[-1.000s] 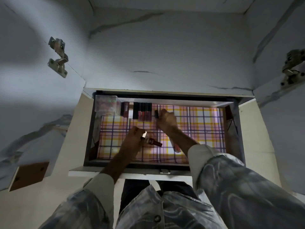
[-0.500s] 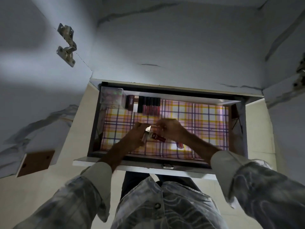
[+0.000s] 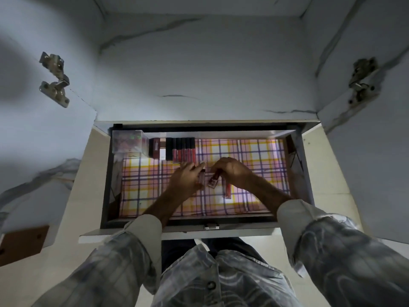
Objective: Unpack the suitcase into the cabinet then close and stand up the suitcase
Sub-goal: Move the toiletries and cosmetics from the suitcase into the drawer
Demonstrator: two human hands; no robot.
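Observation:
An open cabinet drawer point(image 3: 106, 185) lined with checked paper lies below me. At its back left stand a clear box point(image 3: 129, 142), small dark cartons point(image 3: 157, 148) and a row of red lip gloss tubes point(image 3: 183, 150). My left hand point(image 3: 186, 180) holds a pale tube point(image 3: 201, 176) over the middle of the drawer. My right hand point(image 3: 232, 171) pinches a red tube point(image 3: 214, 181) just beside it. Another red tube point(image 3: 228, 190) lies on the lining under my right wrist. The suitcase is out of view.
Open cabinet doors with metal hinges point(image 3: 55, 82) point(image 3: 360, 82) stand on both sides. The grey marbled cabinet back point(image 3: 203, 69) rises above the drawer. The right half of the lining point(image 3: 261, 156) is bare. A drawer latch point(image 3: 212, 227) sits on the front edge.
My right hand came back from the row at the rear, where it left a tube, and took a red tube from my left hand. Both hands now sit close together mid-drawer.

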